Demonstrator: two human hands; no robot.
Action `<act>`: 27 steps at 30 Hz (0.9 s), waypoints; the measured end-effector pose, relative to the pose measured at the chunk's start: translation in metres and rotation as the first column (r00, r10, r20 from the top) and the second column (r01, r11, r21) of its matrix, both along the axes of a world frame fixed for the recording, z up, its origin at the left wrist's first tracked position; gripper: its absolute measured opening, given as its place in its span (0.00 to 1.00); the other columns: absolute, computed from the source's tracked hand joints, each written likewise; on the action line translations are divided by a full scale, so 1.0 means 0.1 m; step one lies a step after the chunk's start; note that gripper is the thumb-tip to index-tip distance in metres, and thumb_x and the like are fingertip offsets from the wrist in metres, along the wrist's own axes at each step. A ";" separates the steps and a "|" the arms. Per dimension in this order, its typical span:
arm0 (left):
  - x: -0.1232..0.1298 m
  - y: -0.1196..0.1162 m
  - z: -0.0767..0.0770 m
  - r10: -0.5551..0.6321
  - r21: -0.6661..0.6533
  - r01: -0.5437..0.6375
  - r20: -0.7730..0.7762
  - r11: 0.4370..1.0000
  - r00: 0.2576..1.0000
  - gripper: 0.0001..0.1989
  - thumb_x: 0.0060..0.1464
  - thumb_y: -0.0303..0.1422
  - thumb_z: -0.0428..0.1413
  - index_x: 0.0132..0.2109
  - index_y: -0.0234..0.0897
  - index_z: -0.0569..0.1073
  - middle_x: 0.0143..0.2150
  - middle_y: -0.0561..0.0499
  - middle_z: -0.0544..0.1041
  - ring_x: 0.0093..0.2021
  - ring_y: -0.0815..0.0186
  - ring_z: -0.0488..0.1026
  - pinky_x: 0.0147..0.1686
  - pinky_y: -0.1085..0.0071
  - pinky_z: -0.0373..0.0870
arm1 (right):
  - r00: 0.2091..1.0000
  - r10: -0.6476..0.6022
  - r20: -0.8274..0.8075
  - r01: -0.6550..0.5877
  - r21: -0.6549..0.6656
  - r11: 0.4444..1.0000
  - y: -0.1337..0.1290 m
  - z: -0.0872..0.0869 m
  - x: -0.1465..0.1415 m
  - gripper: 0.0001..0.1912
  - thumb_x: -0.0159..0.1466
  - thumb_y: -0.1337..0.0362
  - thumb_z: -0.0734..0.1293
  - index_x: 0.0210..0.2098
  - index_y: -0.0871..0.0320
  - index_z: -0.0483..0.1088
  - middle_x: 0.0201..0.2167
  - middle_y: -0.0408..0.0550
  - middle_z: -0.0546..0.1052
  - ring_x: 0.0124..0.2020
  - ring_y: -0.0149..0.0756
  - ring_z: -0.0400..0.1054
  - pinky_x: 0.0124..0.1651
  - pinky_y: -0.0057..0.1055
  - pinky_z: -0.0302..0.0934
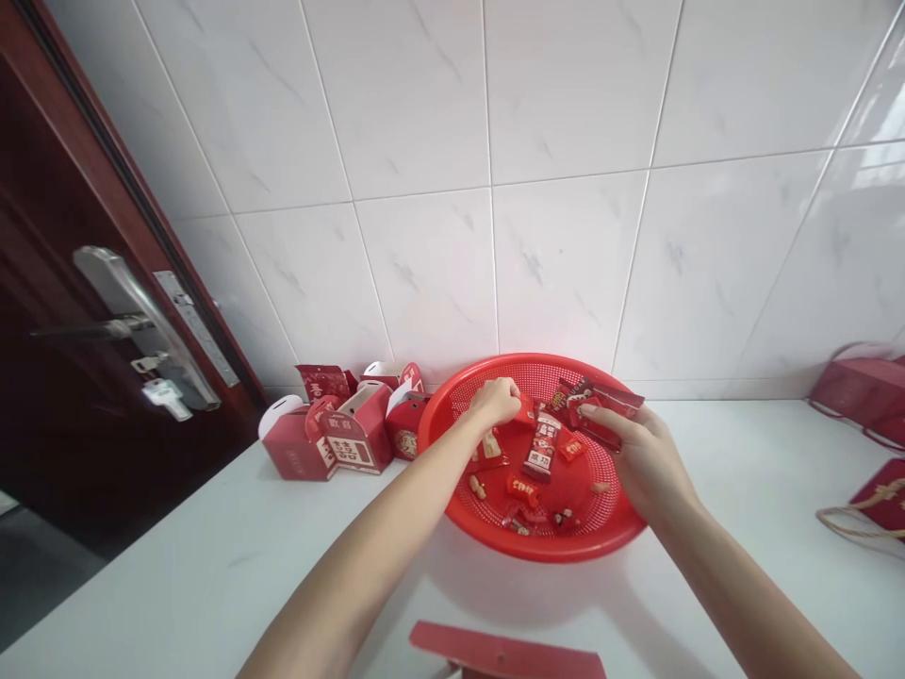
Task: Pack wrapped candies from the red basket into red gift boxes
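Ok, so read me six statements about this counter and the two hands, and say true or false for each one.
1. The right hand holds glossy red packets. True.
2. The left hand reaches over the rim of the round red plastic basket. True.
3. The basket is empty. False: a long red-and-white wrapped bar lies in it, among other things.
4. Small red cardboard boxes stand to the left of the basket. True.
5. The basket sits on the floor. False: it sits on the smooth white countertop.
6. The two hands are clasped together. False: they are apart.
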State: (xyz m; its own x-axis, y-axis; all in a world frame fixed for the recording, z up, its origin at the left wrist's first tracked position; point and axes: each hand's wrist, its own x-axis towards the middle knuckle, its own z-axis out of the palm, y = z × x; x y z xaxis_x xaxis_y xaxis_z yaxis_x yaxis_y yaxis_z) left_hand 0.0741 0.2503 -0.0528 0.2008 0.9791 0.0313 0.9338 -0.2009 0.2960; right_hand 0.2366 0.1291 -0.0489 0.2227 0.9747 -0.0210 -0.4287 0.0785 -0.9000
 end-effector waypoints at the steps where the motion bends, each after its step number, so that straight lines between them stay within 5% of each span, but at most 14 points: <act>1: 0.01 0.00 -0.01 -0.014 -0.012 0.014 0.014 1.000 1.000 0.13 0.56 0.25 0.53 0.44 0.42 0.78 0.49 0.50 0.83 0.48 0.60 0.79 0.43 0.70 0.73 | 1.000 -0.004 -0.002 0.004 0.005 1.000 0.00 0.00 0.00 0.16 0.47 0.61 0.80 0.34 0.56 0.77 0.35 0.51 0.84 0.38 0.54 0.79 0.37 0.45 0.74; 6: 0.02 -0.02 0.01 0.009 -0.058 -0.010 -0.005 0.998 1.000 0.08 0.58 0.27 0.54 0.38 0.38 0.79 0.44 0.44 0.83 0.45 0.56 0.80 0.40 0.67 0.73 | 1.000 -0.011 0.018 0.011 0.012 1.000 -0.02 0.02 0.00 0.15 0.47 0.61 0.80 0.33 0.56 0.77 0.35 0.52 0.84 0.38 0.53 0.79 0.38 0.44 0.73; 14: -0.02 0.00 0.02 0.024 -0.132 -0.030 -0.049 0.991 0.998 0.13 0.66 0.38 0.57 0.51 0.35 0.75 0.51 0.45 0.78 0.50 0.59 0.77 0.50 0.57 0.76 | 1.000 -0.016 -0.013 0.016 -0.005 1.000 -0.01 0.01 0.00 0.16 0.47 0.62 0.79 0.34 0.56 0.76 0.35 0.50 0.84 0.38 0.52 0.79 0.38 0.45 0.74; 27: -0.05 0.09 -0.10 -0.063 -0.301 0.048 -0.041 0.952 0.997 0.12 0.65 0.37 0.58 0.52 0.35 0.75 0.51 0.46 0.78 0.47 0.61 0.77 0.46 0.61 0.78 | 0.997 -0.023 -0.071 0.027 0.048 0.999 0.00 0.03 -0.03 0.18 0.44 0.65 0.80 0.35 0.57 0.77 0.33 0.48 0.84 0.36 0.48 0.79 0.38 0.41 0.73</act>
